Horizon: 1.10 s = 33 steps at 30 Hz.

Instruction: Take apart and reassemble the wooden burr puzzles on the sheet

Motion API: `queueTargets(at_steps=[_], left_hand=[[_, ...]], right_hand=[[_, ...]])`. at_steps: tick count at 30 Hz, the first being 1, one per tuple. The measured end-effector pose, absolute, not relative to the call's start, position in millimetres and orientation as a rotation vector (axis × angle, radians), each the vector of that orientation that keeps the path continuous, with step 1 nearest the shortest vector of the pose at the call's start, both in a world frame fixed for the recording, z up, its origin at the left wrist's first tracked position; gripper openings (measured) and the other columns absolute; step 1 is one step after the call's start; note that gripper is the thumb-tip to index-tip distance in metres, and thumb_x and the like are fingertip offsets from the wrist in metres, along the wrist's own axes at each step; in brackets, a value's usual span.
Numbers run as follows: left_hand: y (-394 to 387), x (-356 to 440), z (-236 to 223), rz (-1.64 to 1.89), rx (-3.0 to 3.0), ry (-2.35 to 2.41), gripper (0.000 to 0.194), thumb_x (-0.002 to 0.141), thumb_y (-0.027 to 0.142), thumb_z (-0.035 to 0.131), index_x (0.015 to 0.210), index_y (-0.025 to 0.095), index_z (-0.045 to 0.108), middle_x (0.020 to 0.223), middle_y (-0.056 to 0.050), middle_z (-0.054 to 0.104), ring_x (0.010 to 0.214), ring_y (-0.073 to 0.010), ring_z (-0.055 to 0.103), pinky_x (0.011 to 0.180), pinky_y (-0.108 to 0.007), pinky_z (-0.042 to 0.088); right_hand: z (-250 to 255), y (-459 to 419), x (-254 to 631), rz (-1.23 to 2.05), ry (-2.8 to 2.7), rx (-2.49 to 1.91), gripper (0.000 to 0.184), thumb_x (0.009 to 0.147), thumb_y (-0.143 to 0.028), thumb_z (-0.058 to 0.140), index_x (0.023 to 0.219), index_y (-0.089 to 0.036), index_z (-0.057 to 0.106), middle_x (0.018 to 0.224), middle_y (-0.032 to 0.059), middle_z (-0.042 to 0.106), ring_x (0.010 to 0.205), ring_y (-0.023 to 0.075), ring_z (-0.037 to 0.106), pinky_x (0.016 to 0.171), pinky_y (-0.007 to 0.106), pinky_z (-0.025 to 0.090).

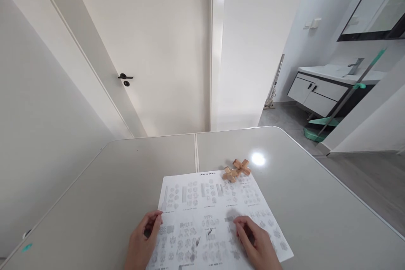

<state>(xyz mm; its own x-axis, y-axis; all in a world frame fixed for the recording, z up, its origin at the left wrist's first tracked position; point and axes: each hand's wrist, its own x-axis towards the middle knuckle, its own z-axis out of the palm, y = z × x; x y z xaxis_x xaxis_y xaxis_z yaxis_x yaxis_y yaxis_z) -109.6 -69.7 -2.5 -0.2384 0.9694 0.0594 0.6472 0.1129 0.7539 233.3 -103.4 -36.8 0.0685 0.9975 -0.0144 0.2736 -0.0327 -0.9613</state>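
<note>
A large white printed sheet of paper [190, 197] lies on the table, covered in rows of small grey diagrams. My left hand [144, 236] is at the sheet's left edge, with thumb and forefinger closed on that edge. My right hand [255, 240] rests on the right half of the sheet; its fingers are curled and closed, fingertips against the paper, with nothing visible in them. Past the right hand, two wooden interlocking burr puzzles sit side by side at the sheet's far right corner: a smaller one [230, 174] and a larger one [242, 166].
The grey table [133, 177] has a seam down its middle and a bright light reflection at right. Behind it stands a white door [164, 50] with a black handle [125, 77]. To the right are a washbasin cabinet [319, 90], a green dustpan [314, 135] and a mop [276, 84].
</note>
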Motion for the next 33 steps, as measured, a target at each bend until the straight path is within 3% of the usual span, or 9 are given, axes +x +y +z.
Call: queueTargets(at_steps=[14, 25, 33], left_hand=[[-75, -103, 2, 1.011, 1.482, 1.992, 0.043, 0.084, 0.062, 0.058, 0.097, 0.023, 0.073, 0.081, -0.004, 0.077, 0.073, -0.0231, 0.072, 0.071, -0.033, 0.06], [-80, -106, -4, 0.977, 1.595, 1.92, 0.034, 0.09, 0.054, 0.054, 0.097, 0.024, 0.07, 0.082, -0.002, 0.075, 0.073, -0.0219, 0.071, 0.071, -0.031, 0.058], [-84, -105, 3, 0.939, 1.649, 1.888, 0.039, 0.091, 0.058, 0.051, 0.095, 0.025, 0.07, 0.078, -0.002, 0.074, 0.069, -0.0219, 0.07, 0.067, -0.031, 0.057]], right_hand=[[-31, -107, 230, 1.005, -1.371, -1.467, 0.047, 0.095, -0.065, 0.048, 0.09, -0.024, 0.069, 0.069, 0.0025, 0.062, 0.062, 0.0204, 0.057, 0.059, 0.028, 0.047], [-40, -107, 237, 1.012, -1.427, -1.478, 0.045, 0.092, -0.064, 0.054, 0.092, -0.022, 0.071, 0.07, 0.0031, 0.065, 0.063, 0.0204, 0.06, 0.057, 0.027, 0.048], [-36, -106, 234, 0.978, -1.397, -1.471, 0.048, 0.089, -0.067, 0.056, 0.091, -0.021, 0.072, 0.067, 0.0031, 0.065, 0.059, 0.0203, 0.059, 0.055, 0.029, 0.048]])
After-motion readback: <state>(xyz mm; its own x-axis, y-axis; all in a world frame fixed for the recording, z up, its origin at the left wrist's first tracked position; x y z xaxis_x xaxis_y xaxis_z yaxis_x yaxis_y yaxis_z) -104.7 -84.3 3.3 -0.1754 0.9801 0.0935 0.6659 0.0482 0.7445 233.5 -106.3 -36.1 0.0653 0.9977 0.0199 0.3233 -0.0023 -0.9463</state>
